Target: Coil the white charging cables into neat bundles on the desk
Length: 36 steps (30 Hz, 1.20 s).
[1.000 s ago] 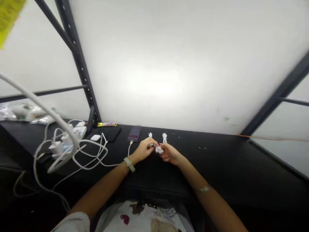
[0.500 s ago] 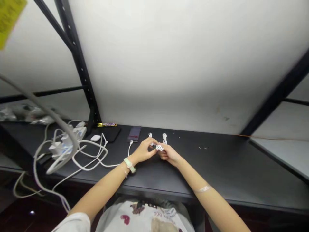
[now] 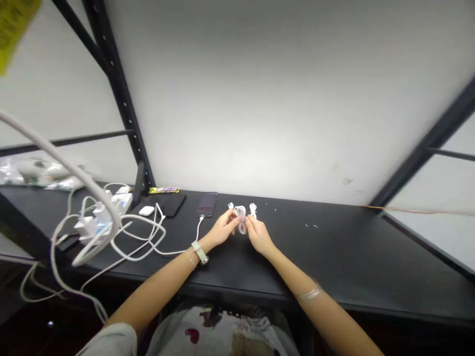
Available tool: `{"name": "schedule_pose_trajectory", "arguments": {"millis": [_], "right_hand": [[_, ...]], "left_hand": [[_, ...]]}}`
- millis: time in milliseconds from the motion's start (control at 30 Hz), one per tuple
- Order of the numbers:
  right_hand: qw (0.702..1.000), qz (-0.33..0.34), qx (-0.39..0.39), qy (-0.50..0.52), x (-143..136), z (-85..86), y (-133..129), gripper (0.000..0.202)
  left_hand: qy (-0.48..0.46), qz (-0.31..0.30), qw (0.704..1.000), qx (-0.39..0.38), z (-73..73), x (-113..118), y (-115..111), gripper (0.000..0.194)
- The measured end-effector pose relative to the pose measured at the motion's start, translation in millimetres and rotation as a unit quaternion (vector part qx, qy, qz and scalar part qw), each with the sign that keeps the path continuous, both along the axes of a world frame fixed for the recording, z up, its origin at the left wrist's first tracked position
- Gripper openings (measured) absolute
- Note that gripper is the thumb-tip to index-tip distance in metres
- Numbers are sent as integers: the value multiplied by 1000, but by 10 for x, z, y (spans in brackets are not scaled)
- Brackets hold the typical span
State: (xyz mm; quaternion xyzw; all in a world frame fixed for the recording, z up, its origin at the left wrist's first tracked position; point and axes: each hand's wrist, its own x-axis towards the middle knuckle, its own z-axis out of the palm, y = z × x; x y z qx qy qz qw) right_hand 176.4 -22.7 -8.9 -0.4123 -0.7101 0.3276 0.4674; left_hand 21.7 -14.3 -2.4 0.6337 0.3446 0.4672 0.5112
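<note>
Coiled white cable (image 3: 242,227) between hands, over black table (image 3: 334,262). Left hand (image 3: 221,229) and right hand (image 3: 260,239) pinch its sides. Step looks like bundling; next move likely calls for snug loops.

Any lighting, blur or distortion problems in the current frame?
Head view throughout: wall brightly lit mid-height, darker toward the top; yellow paper at upper left too blurred to read; black uprights splay outward, suggesting wide-angle distortion; white cable bundle soft in detail.
</note>
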Motion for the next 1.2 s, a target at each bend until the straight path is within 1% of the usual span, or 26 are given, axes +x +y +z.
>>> {"name": "schedule_pose_trajectory", "arguments": {"millis": [67,167,233,333,433,533,700,833,1000,1200], "right_hand": [[999,-6,32,-30,-3,7,-22,33],[995,-3,69,-73,3,-1,-33,29],[991,5,88,-98,14,2,-38,24],[985,22,107,-131,33,28,-48,15],[980,35,119,-154,50,58,-40,10],[978,29,126,-163,72,66,-12,10],[979,8,133,-155,122,54,15,15],[981,4,136,-141,139,41,16,13],[985,10,128,-118,138,38,20,12],[986,31,119,-110,150,65,-5,12]], "left_hand": [[-18,-12,999,-44,-23,19,14,37],[-32,-41,991,-123,-57,20,30,33],[-32,-66,982,-176,-73,-7,40,31],[-24,-104,963,-246,-81,-77,63,32],[-23,-130,949,-287,-74,-138,84,33],[-40,-140,945,-292,-48,-160,80,33],[-85,-144,949,-267,33,-152,33,25],[-118,-134,951,-252,74,-151,24,29],[-122,-124,954,-244,71,-142,27,34],[-117,-104,961,-228,31,-123,27,41]]}}
